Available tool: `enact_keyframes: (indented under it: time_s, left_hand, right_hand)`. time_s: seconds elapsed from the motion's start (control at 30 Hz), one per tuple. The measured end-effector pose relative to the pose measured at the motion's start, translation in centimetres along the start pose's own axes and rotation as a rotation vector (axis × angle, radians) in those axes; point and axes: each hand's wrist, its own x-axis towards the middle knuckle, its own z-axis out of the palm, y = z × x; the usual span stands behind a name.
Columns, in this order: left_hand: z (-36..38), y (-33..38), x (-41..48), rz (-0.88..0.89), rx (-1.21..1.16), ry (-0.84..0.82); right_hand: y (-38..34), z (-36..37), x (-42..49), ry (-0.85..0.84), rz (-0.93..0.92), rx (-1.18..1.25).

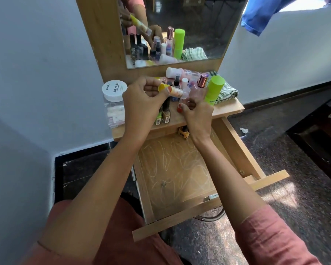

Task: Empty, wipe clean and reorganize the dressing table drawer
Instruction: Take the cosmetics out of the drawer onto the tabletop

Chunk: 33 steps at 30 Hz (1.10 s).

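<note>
One yellow-capped tube (177, 92) in left grip (141, 101); right grip (198, 117) among bottles (185, 83), state unclear.

Rust-red woven sleeves (271, 238) end near the elbows, forearms bare; matching cloth (126, 238) covers the lap.
</note>
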Motion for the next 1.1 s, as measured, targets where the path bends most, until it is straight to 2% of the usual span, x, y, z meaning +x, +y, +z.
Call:
enact_keyframes:
  time_s: [0.4, 0.47, 0.6, 0.7, 0.8, 0.93, 1.1]
  left_hand:
    - [0.0, 0.2, -0.5, -0.038, -0.041, -0.001]
    - [0.1, 0.1, -0.6, -0.051, -0.057, -0.005]
    - [0.4, 0.0, -1.2, -0.070, -0.079, -0.030]
    - [0.7, 0.0, -1.8, -0.052, -0.078, -0.062]
    - [1.0, 0.1, -2.4, -0.037, -0.083, -0.110]
    - [1.5, 0.3, -3.2, -0.023, -0.047, -0.194]
    - [1.9, 0.1, -3.1, -0.023, 0.043, -0.243]
  right_hand:
    - [-0.9, -2.3, -0.9, -0.068, 0.129, 0.047]
    - [-1.3, -3.7, -1.1, -0.144, 0.229, 0.164]
    - [-2.5, -5.8, -1.1, -0.364, 0.489, 0.662]
    - [-3.0, -6.0, -0.8, -0.373, 0.611, 0.896]
    - [-3.2, -5.8, -0.5, -0.318, 0.685, 1.023]
    - [-3.2, -5.5, -0.2, -0.276, 0.633, 1.018]
    - [-3.1, -5.8, -0.3, -0.225, 0.316, 0.819]
